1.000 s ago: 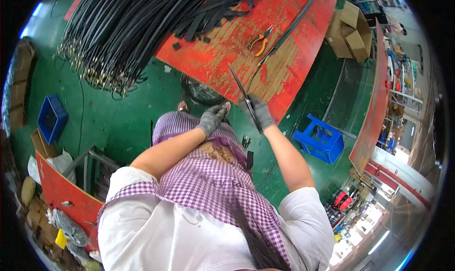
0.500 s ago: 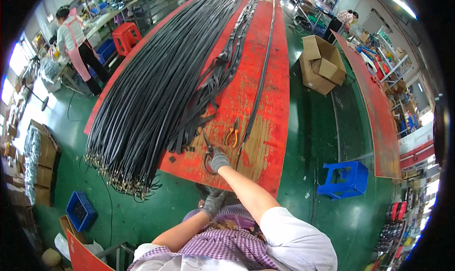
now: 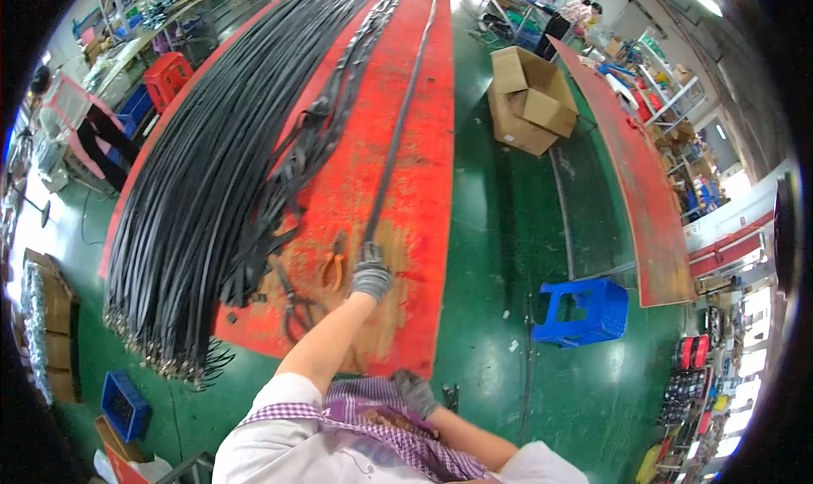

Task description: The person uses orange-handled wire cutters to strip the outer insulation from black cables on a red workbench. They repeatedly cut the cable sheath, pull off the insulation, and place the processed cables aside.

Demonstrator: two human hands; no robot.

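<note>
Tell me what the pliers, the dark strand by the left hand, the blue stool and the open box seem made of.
Pliers: orange handles, probably plastic or rubber; dark jaws, likely metal.
Dark strand: perhaps rubber or plastic, from its smooth dark look; blur leaves this open.
Blue stool: likely smooth moulded plastic, given its even colour and cut-outs.
Open box: cardboard, matte brown with folding flaps.

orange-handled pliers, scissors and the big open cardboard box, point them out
Orange-handled pliers (image 3: 339, 270): head view, on a handle.
Scissors (image 3: 291, 298): head view, near the pivot.
Big open cardboard box (image 3: 549, 113): head view, on a flap.
</note>
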